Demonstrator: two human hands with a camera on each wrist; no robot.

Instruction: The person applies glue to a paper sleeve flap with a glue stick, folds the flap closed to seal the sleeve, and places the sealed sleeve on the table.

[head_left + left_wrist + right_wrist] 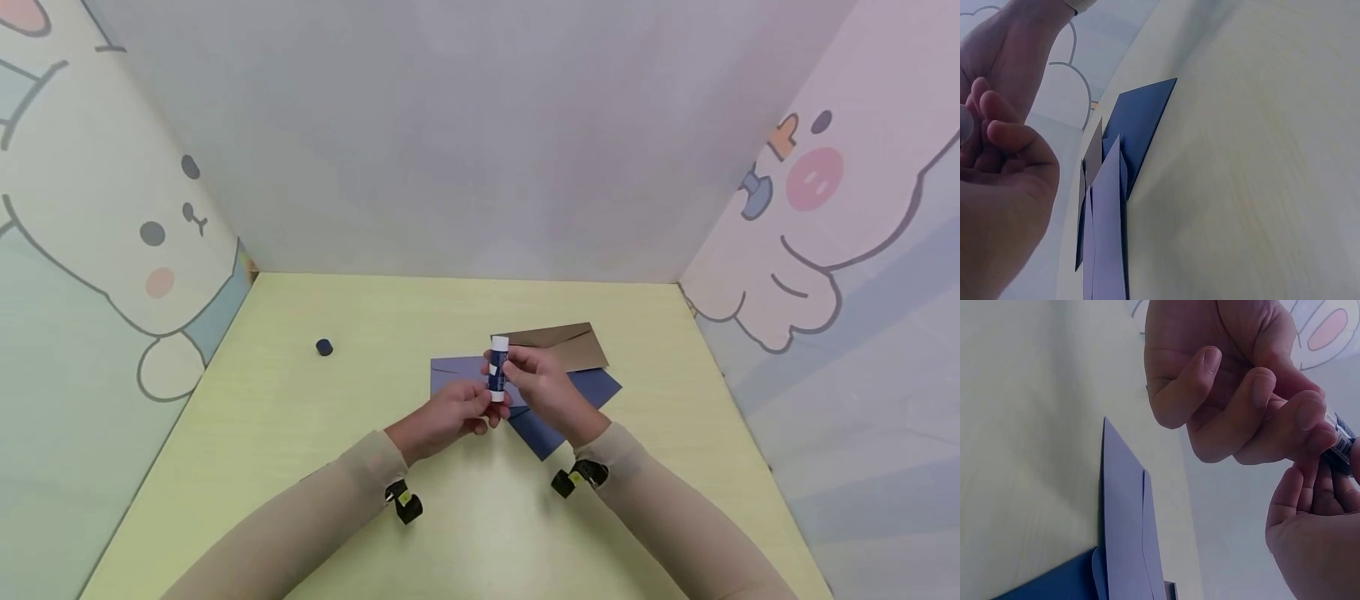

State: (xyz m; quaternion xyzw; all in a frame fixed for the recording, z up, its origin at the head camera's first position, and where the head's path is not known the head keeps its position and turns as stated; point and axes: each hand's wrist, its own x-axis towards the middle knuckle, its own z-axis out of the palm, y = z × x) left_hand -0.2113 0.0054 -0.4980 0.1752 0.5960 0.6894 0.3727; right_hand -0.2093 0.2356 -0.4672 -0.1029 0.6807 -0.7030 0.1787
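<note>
A glue stick (497, 368) with a dark blue label stands nearly upright between both hands, its white top uncovered. Its white lower end is pinched by the left hand (453, 412). Higher up, the right hand (551, 387) grips the barrel between thumb and fingers. In the right wrist view the glue stick (1340, 440) is partly hidden by fingers. Beneath the hands lie a lavender envelope (456, 371), a brown envelope (581, 350) and a navy envelope (542, 435), overlapping one another.
A small dark blue cap (324, 347) lies on the pale yellow table (375, 317), left of the envelopes. A grey wall (465, 167) rises behind the table. Side panels with cartoon animals stand left and right.
</note>
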